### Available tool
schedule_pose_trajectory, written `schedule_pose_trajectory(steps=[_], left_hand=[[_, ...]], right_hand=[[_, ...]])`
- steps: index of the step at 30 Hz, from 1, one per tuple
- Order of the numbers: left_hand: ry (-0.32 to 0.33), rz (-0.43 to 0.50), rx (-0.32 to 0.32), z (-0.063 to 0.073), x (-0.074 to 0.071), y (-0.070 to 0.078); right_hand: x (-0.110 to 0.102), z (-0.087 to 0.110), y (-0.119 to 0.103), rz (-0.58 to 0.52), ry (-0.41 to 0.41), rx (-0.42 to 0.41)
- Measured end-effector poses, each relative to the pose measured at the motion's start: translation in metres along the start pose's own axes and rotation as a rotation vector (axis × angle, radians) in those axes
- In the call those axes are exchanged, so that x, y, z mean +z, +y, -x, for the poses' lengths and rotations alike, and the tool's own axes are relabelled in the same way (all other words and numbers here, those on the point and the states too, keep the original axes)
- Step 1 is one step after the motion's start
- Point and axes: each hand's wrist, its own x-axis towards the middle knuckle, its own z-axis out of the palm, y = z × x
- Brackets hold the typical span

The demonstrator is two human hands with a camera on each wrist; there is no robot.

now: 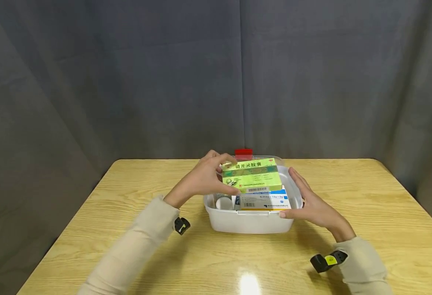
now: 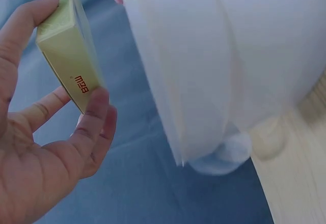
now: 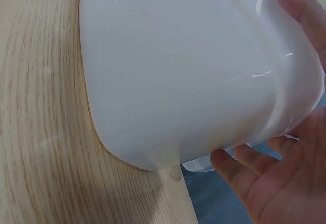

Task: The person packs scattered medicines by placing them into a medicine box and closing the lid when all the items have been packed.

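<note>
My left hand (image 1: 209, 175) pinches a green medicine box (image 1: 254, 177) by its left end, thumb at the near edge and fingers along the far edge. In the left wrist view the end flap of this medicine box (image 2: 69, 56) faces the camera. The medicine box is held tilted over a white plastic container (image 1: 251, 222), whose top is open. My right hand (image 1: 317, 207) holds the container's right end, thumb at the front rim and fingers along the side. Inside lie a white-and-blue medicine box (image 1: 264, 201), partly covered by the green one, and a round white object (image 1: 224, 203).
A red latch (image 1: 243, 152) stands up behind the container, on what looks like a clear lid. The container rests on a wooden table (image 1: 135, 184) near its back edge. A dark grey curtain (image 1: 164, 82) hangs behind.
</note>
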Motion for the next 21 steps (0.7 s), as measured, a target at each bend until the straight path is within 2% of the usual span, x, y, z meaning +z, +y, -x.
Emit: schedule_pose_trajectory(steps=[4,10,21], left_hand=[[-0.026,-0.029,0.021,-0.006,0.012,0.004],[-0.029,-0.080,0.039,-0.010,0.023,0.004],[-0.053,-0.053,-0.023,-0.013,0.036,0.005]], right_hand=[[0.000,0.002,0.001,0.002,0.005,0.001],[0.000,0.002,0.002,0.001,0.007,0.003],[-0.001,0.003,0.003,0.012,0.002,0.005]])
